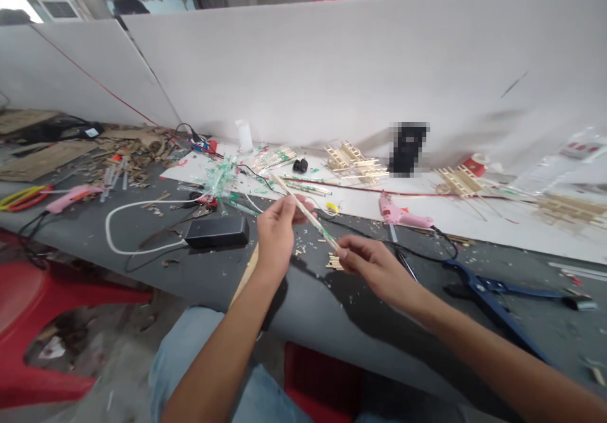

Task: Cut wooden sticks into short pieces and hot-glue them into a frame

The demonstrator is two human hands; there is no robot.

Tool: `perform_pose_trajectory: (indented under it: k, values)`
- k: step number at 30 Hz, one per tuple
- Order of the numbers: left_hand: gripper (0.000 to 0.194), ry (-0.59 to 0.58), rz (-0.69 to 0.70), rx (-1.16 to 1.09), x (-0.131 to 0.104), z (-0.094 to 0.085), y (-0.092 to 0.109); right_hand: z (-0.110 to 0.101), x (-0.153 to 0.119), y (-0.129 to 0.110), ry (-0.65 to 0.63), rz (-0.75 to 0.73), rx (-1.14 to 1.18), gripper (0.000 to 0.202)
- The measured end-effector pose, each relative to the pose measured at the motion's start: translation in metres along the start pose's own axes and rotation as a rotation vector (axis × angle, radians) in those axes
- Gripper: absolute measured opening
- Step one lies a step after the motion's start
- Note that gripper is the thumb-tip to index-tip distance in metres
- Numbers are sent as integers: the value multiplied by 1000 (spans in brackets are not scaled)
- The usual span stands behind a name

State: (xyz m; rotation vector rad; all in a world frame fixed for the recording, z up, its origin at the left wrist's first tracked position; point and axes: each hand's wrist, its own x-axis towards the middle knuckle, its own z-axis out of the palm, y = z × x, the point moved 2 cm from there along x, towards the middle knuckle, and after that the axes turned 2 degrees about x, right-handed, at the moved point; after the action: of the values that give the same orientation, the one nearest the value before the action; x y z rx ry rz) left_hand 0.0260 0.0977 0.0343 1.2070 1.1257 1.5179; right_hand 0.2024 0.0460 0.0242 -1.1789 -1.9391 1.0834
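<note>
A slim pack of wrapped chopsticks [310, 216], pale wood in a clear sleeve with green print, slants between my two hands above the table. My left hand [279, 228] is closed around its upper part. At the lower end, my right hand [367, 257] pinches the pack between thumb and fingers. Short cut stick pieces [334, 261] lie in a small group just beside my right fingertips. Beyond my left hand sits a heap of crumpled clear and green wrappers [220, 179], with more wrapped chopsticks [308, 187] on the white board.
Stick-built models [353, 162] stand along the white partition [332, 75]. A pink glue gun [403, 213] and a blue hand tool [497, 303] lie to the right. Leftward are a black box [217, 232] with a white cable, another pink glue gun [73, 198] and brown scraps.
</note>
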Motion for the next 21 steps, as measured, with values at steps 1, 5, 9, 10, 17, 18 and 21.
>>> perform_pose_trajectory:
  k: [1,5,9,10,17,18,21]
  values:
    - [39,10,-3,-20,-5,3,-2,6,-1,-2,2,-1,3,34]
    - [38,41,-24,-53,-15,6,-6,12,8,-5,-61,0,-62,38]
    - [31,78,-17,-31,-11,-7,4,-20,39,19,-28,41,-281,42]
    - [29,78,-20,-24,-8,-11,7,-31,48,30,23,65,-355,37]
    - [21,30,-15,20,21,-27,18,-50,84,80,55,116,-693,28]
    - [21,23,-6,30,23,-28,19,-47,86,80,53,118,-725,28]
    - [21,12,19,62,26,-30,20,-41,90,74,29,121,-811,26]
